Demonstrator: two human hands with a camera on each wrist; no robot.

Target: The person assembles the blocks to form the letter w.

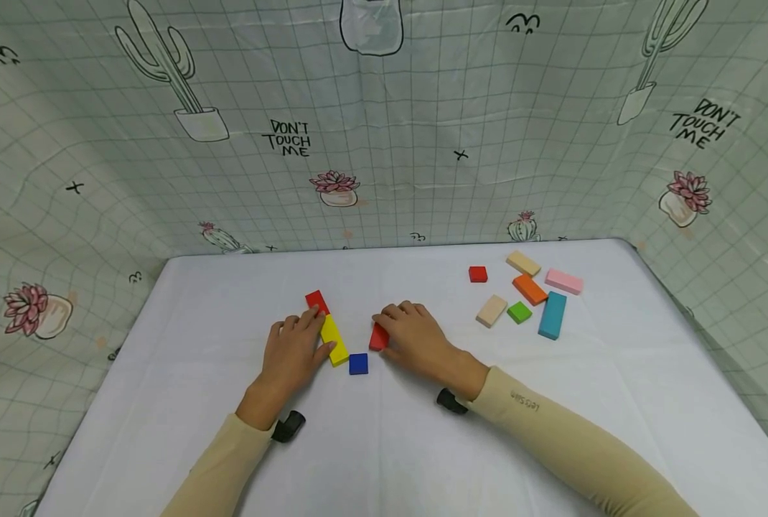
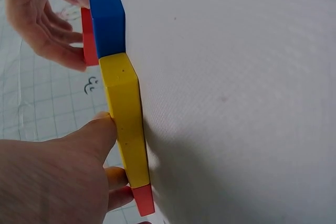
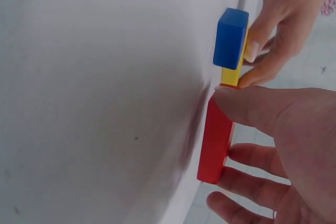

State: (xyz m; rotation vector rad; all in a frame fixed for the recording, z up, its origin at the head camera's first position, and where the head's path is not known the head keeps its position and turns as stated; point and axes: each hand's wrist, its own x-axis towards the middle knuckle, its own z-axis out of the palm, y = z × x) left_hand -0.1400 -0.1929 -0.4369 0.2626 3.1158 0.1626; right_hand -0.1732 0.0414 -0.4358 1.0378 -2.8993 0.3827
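My left hand [image 1: 293,350] lies along the left side of a yellow block [image 1: 335,340], its thumb and fingers touching that same side. A small red block [image 1: 316,300] meets the yellow block's far end. Beside its near end stands a blue block [image 1: 359,364], and the two look in contact in the left wrist view. To the right, my right hand [image 1: 418,337] grips a longer red block [image 3: 214,140] between thumb and fingers. This block is apart from the blue one in the head view, and part of it is hidden under my hand.
Farther right on the white table [image 1: 229,301] lie loose blocks: a red one [image 1: 478,274], two beige ones, an orange one [image 1: 529,289], a green one [image 1: 520,312], a pink one [image 1: 563,281] and a teal one [image 1: 553,316]. A patterned cloth [image 1: 397,179] rises behind the table.
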